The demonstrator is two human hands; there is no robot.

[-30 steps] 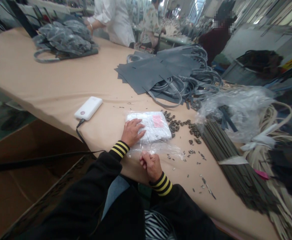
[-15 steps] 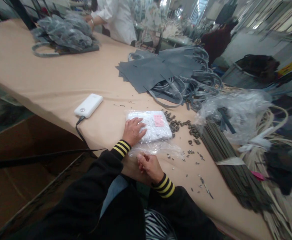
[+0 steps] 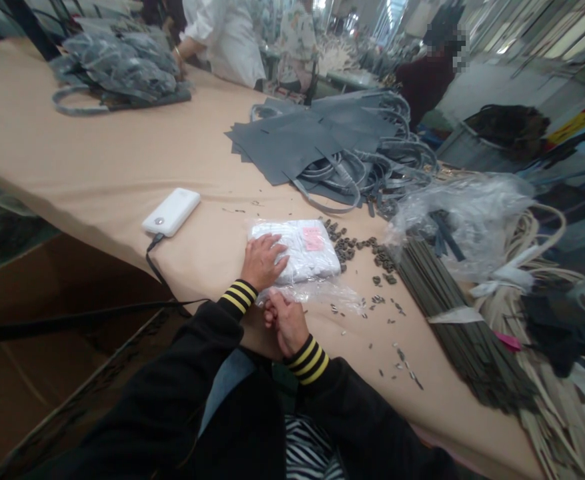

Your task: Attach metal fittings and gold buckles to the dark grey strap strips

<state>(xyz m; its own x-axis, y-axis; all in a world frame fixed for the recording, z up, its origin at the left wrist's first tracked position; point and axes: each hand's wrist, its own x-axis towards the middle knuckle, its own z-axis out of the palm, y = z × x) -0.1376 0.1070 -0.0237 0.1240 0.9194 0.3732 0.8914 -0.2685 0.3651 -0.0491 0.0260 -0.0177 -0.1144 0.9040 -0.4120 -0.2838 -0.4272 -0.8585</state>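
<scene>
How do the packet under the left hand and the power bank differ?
The packet is wrapped in clear plastic; the power bank is bare and smooth. The packet bears a pink label, while the power bank has a cable plugged in. The left hand rests on the packet; the power bank is untouched. Both are white and lie on the table.

A white power bank (image 3: 171,212), grey sheets (image 3: 312,137), straps (image 3: 382,168) and a plastic-wrapped bundle (image 3: 122,67) lie on the table (image 3: 97,153), with dark strips (image 3: 478,353) beside beige cords (image 3: 555,417).
</scene>
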